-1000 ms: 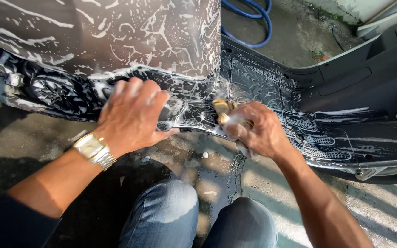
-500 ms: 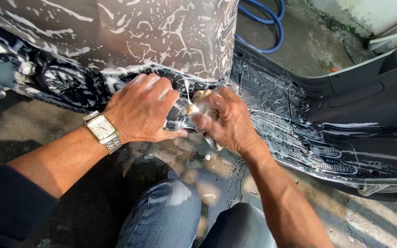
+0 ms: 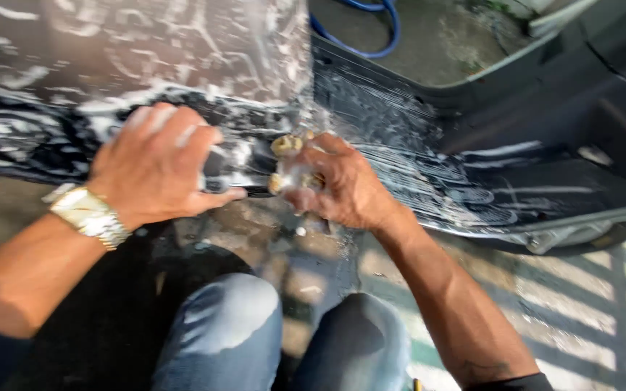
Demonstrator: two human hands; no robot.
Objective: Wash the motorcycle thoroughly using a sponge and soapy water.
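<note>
Head camera looks down on the right hand (image 3: 342,188), whose fingers are curled tight around a small yellowish sponge (image 3: 286,145), soaked and foamy, with only its upper edge and a lower corner showing past the knuckles. The sponge is pressed against the lower edge of a scooter's dark side panel (image 3: 146,65), right where that panel meets the black footboard (image 3: 429,166). The left hand (image 3: 155,168) holds nothing: it lies flat and spread on the soapy bodywork just beside the right hand, fingers slightly bent, thumb tucked under the panel's bottom lip, as if bracing. A gold wristwatch (image 3: 90,216) sits on that wrist.

Both the panel and the footboard are streaked all over with white suds. Past the footboard a blue hose (image 3: 371,32) lies in a loop on the wet concrete ground (image 3: 443,43). Below the hands, the person's knees in blue jeans (image 3: 226,326) point toward the scooter, which suggests a low crouch.

Judging from the lather, the step in hand seems to be scrubbing the seam along the scooter's underside, with much of the visible surface already soaped. The next stroke would call for firm pressure along that narrow lip, the sponge squeezed enough to reach into the gap, and the flat hand kept steady on slippery plastic. The picture is blurred, so finer detail around the fingers cannot be told.
</note>
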